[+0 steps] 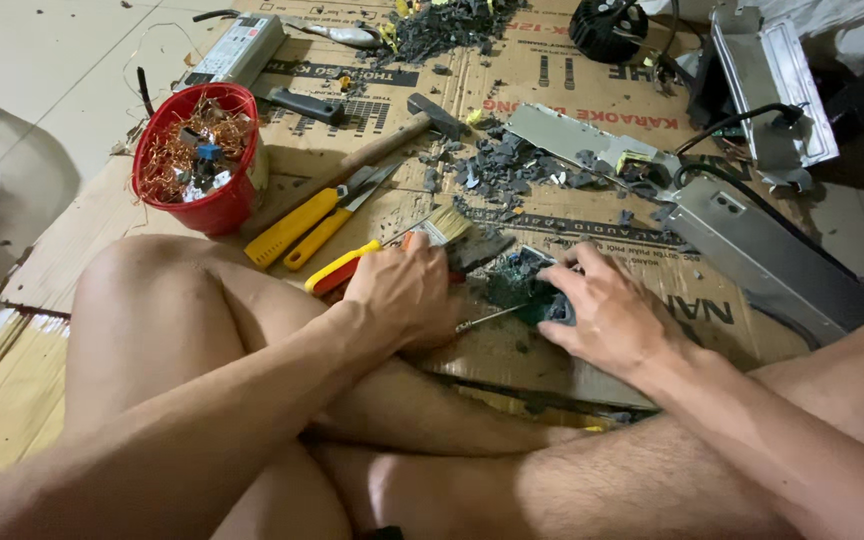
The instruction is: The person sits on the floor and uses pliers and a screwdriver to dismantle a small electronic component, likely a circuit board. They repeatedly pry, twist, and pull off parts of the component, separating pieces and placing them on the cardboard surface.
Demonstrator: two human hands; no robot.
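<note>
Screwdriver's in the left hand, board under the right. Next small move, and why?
Probably lever the screwdriver tip under the circuit board: the left hand grips its handle, the tip already points at the board's edge, and the right hand presses the board down on the cardboard.

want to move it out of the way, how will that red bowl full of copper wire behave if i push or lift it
The red bowl looks like thin plastic, so it may flex when gripped. The tangled copper wire piled to the rim probably makes it fairly heavy. It stands on flat cardboard, so a low push should slide it rather than tip it.
</note>
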